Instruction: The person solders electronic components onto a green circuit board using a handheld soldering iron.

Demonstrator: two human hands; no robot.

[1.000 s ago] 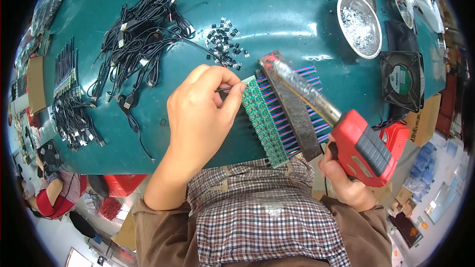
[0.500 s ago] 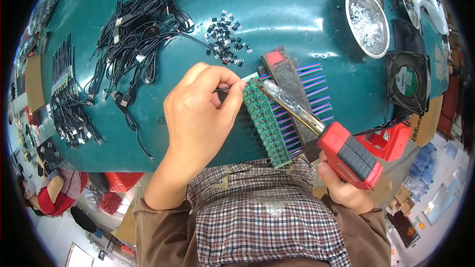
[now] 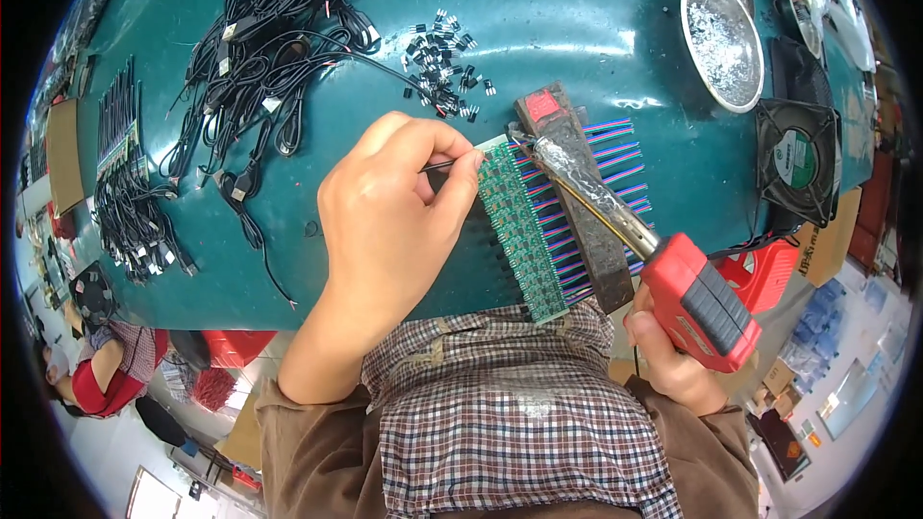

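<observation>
My left hand (image 3: 399, 178) is closed in a pinch on a thin black cable (image 3: 439, 165), its fingertips at the upper left corner of a green circuit board panel (image 3: 524, 240). Rows of small parts cover the panel, and multicoloured wires (image 3: 615, 156) stick out from its right side. Across those wires lies a dark heavy bar (image 3: 577, 187) with a red patch at its far end. A red and black soldering gun (image 3: 697, 303) is gripped by my right hand (image 3: 673, 365), partly hidden behind it. The gun's tip hovers just right of the panel's top corner, over the bar's edge.
Small black connectors (image 3: 437, 58) lie scattered beyond the panel. Black cables (image 3: 279, 48) are heaped at the far left, with another bundle (image 3: 135, 221) farther left. On the right stand a round metal-rimmed bowl (image 3: 738, 86) and a black fan (image 3: 798, 159). Another person (image 3: 101, 380) sits at lower left.
The soldering gun has drawn back to the right, its tip moving off the panel's corner toward the bar. My left hand keeps its pinch at nearly the same spot.
</observation>
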